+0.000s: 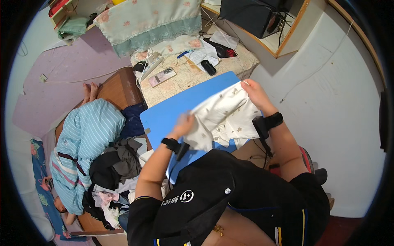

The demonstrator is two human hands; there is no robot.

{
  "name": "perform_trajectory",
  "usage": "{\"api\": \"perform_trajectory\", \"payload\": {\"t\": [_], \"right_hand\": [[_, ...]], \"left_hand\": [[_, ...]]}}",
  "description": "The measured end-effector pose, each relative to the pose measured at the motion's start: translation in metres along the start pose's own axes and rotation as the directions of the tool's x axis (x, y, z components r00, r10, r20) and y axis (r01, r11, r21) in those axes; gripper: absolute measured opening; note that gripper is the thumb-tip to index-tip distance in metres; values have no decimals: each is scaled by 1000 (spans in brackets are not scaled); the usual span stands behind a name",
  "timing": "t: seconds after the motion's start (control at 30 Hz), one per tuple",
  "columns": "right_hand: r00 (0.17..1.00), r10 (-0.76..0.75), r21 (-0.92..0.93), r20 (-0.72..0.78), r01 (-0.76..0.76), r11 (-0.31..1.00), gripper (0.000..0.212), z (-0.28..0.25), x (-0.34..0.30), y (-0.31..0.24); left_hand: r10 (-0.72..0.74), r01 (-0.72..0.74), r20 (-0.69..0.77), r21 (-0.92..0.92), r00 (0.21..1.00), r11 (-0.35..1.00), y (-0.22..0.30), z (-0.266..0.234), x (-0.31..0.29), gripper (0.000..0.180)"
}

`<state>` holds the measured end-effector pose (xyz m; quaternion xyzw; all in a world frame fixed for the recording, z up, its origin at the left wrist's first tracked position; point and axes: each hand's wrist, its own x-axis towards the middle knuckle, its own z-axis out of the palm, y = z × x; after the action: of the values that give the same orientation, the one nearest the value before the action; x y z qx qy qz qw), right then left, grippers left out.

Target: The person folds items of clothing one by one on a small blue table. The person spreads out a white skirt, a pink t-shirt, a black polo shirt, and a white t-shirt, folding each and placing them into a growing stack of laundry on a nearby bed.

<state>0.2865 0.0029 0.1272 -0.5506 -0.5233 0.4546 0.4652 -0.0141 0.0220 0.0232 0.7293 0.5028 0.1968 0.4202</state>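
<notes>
A white garment (230, 115) with small brownish prints is stretched between my two hands above a blue board (172, 108). My right hand (255, 94) grips its upper right corner, fingers closed on the cloth. At the garment's left edge is my left hand (184, 125), blurred by motion, its fingers closed on the fabric. The lower part of the cloth hangs in loose folds toward me; its exact kind cannot be made out. Each of my wrists wears a black strap with a small device.
Behind the board, a cloth-covered table holds a phone (162, 77), a power strip (152, 67) and a dark handset (208, 67). On the left, a person lies under a striped blue quilt (88, 135) beside a heap of clothes (119, 164). A shelf (283, 47) juts out at the upper right.
</notes>
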Motion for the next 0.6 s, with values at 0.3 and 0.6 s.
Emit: {"api": "perform_trajectory", "payload": {"t": [0.3, 0.6], "right_hand": [[812, -552, -510, -190, 398, 762, 24, -35, 27, -119], [954, -285, -390, 92, 298, 871, 24, -9, -17, -80]], "left_hand": [[584, -447, -566, 377, 582, 811, 136, -156, 1, 13], [692, -397, -409, 599, 595, 695, 73, -126, -61, 12]]}}
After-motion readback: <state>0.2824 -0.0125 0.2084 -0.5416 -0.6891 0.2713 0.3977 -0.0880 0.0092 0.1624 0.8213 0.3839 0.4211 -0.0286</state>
